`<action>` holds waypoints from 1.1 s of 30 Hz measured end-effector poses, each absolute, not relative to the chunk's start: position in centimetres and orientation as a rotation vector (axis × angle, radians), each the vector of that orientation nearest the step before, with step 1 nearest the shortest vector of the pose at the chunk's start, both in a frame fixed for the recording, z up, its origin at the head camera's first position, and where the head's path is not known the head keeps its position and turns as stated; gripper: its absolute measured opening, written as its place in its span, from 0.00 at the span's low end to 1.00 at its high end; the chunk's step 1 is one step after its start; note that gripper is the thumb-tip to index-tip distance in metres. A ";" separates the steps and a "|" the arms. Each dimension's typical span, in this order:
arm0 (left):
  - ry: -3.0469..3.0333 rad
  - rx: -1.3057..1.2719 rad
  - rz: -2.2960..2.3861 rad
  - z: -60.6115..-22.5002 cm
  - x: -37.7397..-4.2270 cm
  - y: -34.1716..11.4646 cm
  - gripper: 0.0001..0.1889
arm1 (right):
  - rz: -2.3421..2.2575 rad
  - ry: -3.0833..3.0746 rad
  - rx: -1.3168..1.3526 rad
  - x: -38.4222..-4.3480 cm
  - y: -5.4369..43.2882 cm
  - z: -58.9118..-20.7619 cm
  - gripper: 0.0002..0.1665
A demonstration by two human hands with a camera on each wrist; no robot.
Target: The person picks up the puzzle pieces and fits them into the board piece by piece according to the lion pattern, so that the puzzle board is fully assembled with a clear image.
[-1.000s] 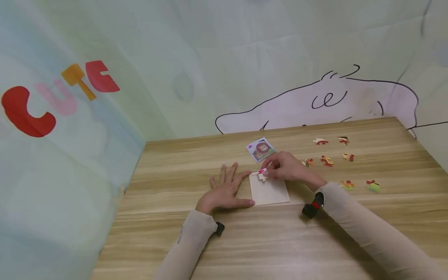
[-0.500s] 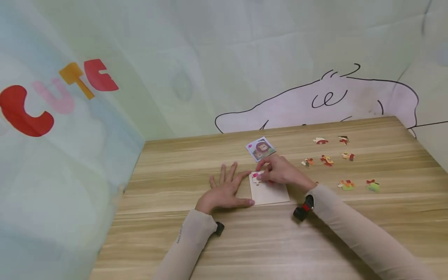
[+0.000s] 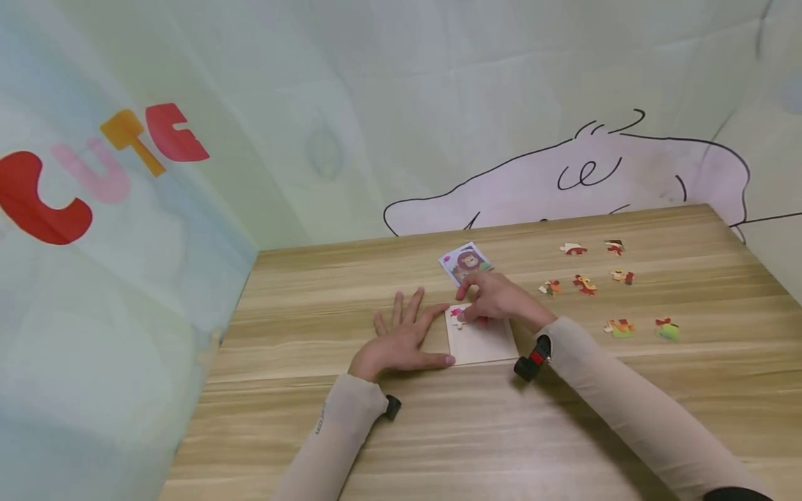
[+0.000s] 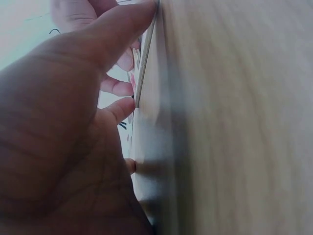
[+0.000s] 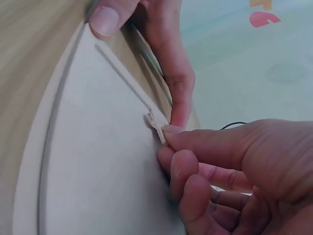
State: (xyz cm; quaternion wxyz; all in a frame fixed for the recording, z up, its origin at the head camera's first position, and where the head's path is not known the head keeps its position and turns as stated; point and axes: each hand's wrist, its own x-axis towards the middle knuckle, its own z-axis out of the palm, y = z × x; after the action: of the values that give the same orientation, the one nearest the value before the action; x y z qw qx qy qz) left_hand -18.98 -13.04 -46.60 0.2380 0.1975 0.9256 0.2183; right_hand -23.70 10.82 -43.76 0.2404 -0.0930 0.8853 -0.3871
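A small white puzzle piece with a pink patch [image 3: 456,313] lies at the far left corner of the pale square puzzle board [image 3: 481,348]. My right hand [image 3: 498,296] is over that corner and pinches the piece, its thumb on the piece in the right wrist view, where the piece [image 5: 156,128] sits against the raised rim. My left hand [image 3: 399,346] rests on the table with fingers spread, its thumb and index fingertips at the board's two left corners. In the left wrist view the left thumb [image 4: 129,22] is at the board's edge.
A picture card with a lion [image 3: 468,260] lies just beyond the board, partly behind the right hand. Several loose puzzle pieces, among them a red and yellow one [image 3: 585,284], are spread over the right side of the wooden table [image 3: 301,306]. A printed curtain hangs behind.
My right hand has moved left and brought the puzzle piece from above the board down into its far left corner. The left hand has stayed in place.
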 end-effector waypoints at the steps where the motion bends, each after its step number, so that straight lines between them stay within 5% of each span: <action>1: 2.535 0.541 0.600 -46.5 -19.0 -13.0 0.53 | -1.046 2.429 -0.249 -23.8 10.8 -43.7 0.21; 23: 2.549 0.575 0.627 -46.1 -18.7 -13.4 0.53 | -1.130 2.482 -0.292 -23.7 11.8 -44.7 0.20; 33: 2.557 0.591 0.628 -46.6 -18.8 -13.5 0.54 | -1.188 2.616 -0.254 -24.1 16.6 -43.5 0.20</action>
State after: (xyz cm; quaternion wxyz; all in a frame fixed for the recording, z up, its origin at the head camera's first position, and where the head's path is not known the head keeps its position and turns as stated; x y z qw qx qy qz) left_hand -18.81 -13.45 -46.63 0.2199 0.2136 0.9244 0.2271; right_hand -24.13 16.62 -43.46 0.1284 -0.0873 0.8995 -0.4085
